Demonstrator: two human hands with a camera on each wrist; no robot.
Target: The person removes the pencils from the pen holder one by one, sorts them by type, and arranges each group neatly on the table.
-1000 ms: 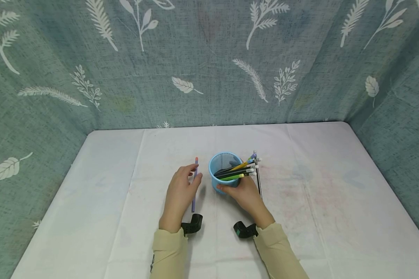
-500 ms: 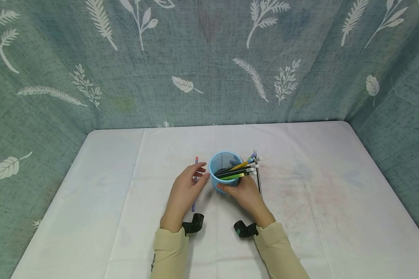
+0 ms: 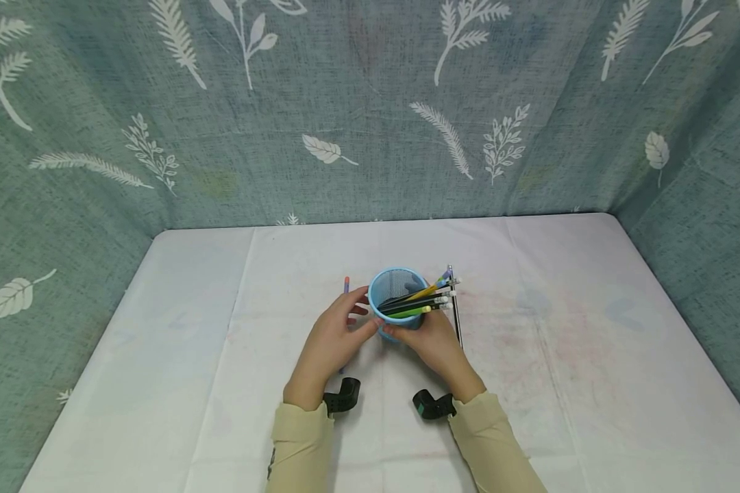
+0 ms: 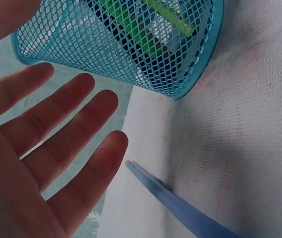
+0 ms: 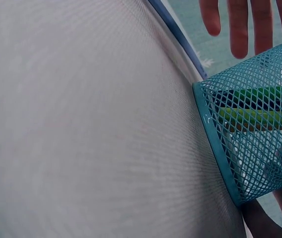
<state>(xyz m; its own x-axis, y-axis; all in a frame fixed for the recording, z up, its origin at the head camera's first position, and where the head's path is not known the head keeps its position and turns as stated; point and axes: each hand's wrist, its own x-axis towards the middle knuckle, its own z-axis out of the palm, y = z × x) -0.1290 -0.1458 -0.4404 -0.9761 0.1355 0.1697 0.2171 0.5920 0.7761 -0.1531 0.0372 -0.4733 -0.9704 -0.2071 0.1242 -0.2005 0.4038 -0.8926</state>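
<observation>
A light-blue mesh pencil cup stands on the table at centre, with several pencils leaning to the right inside. My right hand grips the cup's lower right side, thumb across its front; most fingers are hidden behind it. From the left my left hand has its fingers spread beside the cup, the thumb at its front. In the left wrist view those fingers look nearly straight, close to the mesh. A purple-blue pencil with an orange end lies beneath the left hand, partly covered by it in the head view.
A dark, shiny rod-like pencil lies to the right of the cup, behind the right hand. White cloth covers the table. A green leaf-patterned curtain borders the back and sides. Each wrist wears a black camera.
My left hand has shifted right, off the orange-ended pencil and up to the cup's left side. The right hand and the cup have stayed where they were.
</observation>
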